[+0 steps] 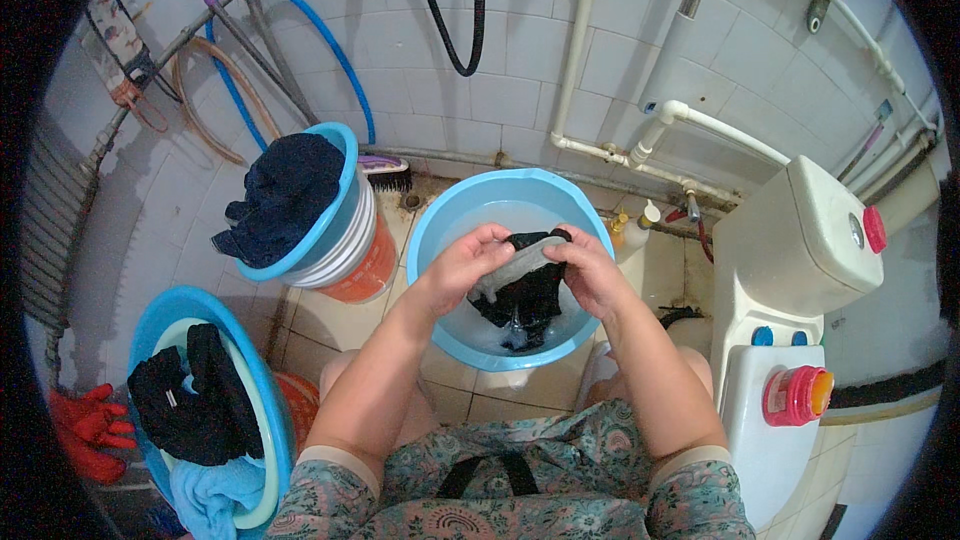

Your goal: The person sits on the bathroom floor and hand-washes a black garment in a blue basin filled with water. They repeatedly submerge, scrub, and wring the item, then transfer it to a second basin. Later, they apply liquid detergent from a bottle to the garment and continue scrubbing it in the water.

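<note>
A wet black garment with a grey band hangs between my two hands over a light blue basin. Whitish, cloudy water lies in the basin. The garment's lower end reaches down to the water. Its exact kind is hard to make out. My left hand pinches the left end of the grey band between thumb and fingers. At the upper right edge of the cloth, my right hand is closed with the thumb on the band.
Dark clothes fill a blue basin on stacked buckets at the left. Nearer, another basin holds black clothes and a blue towel. A toilet with a pink jar on its lid stands right. Bottles sit behind the basin.
</note>
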`<action>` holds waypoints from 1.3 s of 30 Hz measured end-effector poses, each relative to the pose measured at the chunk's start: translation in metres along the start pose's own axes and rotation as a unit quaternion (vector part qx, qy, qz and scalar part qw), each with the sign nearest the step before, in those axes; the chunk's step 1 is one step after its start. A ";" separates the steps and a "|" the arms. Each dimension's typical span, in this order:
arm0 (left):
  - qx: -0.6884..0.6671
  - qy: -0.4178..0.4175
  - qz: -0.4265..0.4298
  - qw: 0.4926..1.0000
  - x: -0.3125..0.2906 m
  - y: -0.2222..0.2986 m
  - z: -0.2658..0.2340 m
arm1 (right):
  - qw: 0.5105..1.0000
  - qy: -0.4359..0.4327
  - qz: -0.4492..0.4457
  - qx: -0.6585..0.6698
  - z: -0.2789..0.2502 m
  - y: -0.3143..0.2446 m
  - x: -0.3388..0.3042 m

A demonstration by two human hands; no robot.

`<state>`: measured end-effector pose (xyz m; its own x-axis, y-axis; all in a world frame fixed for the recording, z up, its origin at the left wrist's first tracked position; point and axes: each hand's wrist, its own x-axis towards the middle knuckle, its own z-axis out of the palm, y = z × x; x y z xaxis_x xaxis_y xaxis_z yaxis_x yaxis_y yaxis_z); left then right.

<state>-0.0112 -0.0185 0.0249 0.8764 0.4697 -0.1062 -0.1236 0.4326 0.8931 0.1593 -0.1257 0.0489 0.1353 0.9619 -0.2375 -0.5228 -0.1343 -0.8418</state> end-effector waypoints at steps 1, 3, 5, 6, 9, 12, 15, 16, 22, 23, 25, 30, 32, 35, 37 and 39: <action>0.021 -0.019 -0.004 1.000 0.000 -0.001 -0.001 | 1.000 0.019 -0.002 0.015 0.004 -0.002 -0.001; 0.063 -0.056 -0.012 0.996 0.001 -0.002 -0.002 | 0.999 0.035 0.002 0.041 0.005 -0.005 -0.002; 0.098 -0.080 -0.048 0.991 0.000 -0.002 -0.007 | 0.997 0.049 -0.009 0.061 0.003 -0.005 0.000; 0.115 -0.092 -0.064 0.987 0.001 -0.002 -0.008 | 0.996 0.055 -0.021 0.067 -0.001 -0.004 0.004; 0.189 -0.090 -0.125 0.970 0.000 0.001 -0.011 | 0.993 0.057 -0.052 0.091 -0.008 -0.007 0.004; 0.123 -0.083 -0.091 0.985 -0.001 -0.001 -0.015 | 0.990 0.063 -0.071 0.103 -0.007 -0.014 0.001; 0.047 -0.051 -0.059 0.996 0.001 -0.007 -0.018 | 0.988 0.072 -0.091 0.105 -0.010 -0.018 0.000; 0.012 -0.033 -0.030 0.999 0.001 -0.007 -0.015 | 0.986 0.083 -0.101 0.103 -0.012 -0.017 0.002; -0.142 0.165 0.001 0.976 0.010 -0.011 0.019 | 0.885 0.134 -0.243 -0.374 0.009 0.019 0.003; -0.160 0.176 -0.030 0.971 0.011 -0.016 0.021 | 0.855 0.109 -0.196 -0.468 0.020 0.028 -0.003; -0.169 0.167 -0.041 0.970 0.013 -0.033 0.021 | 0.771 0.069 -0.221 -0.593 0.049 0.045 -0.017; -0.320 0.154 -0.089 0.930 0.007 -0.052 0.042 | 0.675 0.137 -0.160 -0.707 0.032 0.041 0.005; -0.281 0.138 -0.118 0.942 0.001 -0.027 0.061 | 0.701 0.232 -0.057 -0.672 0.004 0.022 0.023; -0.278 0.129 -0.075 0.949 -0.005 -0.016 0.051 | 0.775 0.255 -0.123 -0.566 -0.023 0.028 0.031; -0.272 0.095 -0.012 0.957 -0.007 -0.011 0.035 | 0.817 0.265 -0.203 -0.471 -0.032 0.034 0.033; -0.232 0.104 0.073 0.964 -0.001 -0.014 0.019 | 0.768 0.306 -0.294 -0.480 -0.028 0.041 0.028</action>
<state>-0.0015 -0.0399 0.0210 0.7274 0.6750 -0.1236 -0.4757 0.6258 0.6181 0.1652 -0.1105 -0.0061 0.6346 0.6707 0.3840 0.6011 -0.1161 -0.7907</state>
